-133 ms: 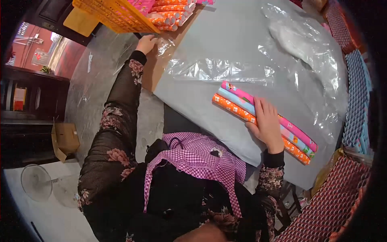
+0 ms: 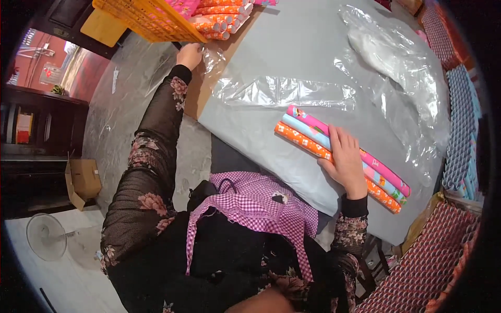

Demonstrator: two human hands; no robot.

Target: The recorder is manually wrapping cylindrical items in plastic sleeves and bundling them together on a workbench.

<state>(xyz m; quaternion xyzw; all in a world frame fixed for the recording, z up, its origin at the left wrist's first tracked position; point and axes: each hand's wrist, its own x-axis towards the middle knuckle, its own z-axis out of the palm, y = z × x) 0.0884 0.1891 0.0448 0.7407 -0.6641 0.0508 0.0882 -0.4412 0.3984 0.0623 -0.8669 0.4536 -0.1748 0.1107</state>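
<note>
Three slim rolls of wrapping paper lie side by side on the grey-covered table: a pink roll [image 2: 387, 173], a light blue roll [image 2: 305, 129] and an orange roll [image 2: 296, 137]. Across their middle, my right hand [image 2: 345, 159] grips them, its thumb at the orange roll and its fingers over the pink one. At the table's far left edge, my left hand [image 2: 190, 56] is closed, its fingertips at the crumpled end of a clear plastic bag [image 2: 284, 91]. That bag stretches flat behind the rolls. The basket's corner is right above my left hand.
An orange plastic basket [image 2: 151, 23] stands at the far left, beside a stack of orange rolls [image 2: 219, 21]. More clear plastic bags [image 2: 389, 62] spread over the right of the table. Piles of patterned rolls [image 2: 422, 255] line the right side. An open cardboard box [image 2: 83, 180] sits on the left.
My left hand has shifted slightly, its fingers more curled and the plastic beside it moved a little. My right hand and the rolls stay in place.
</note>
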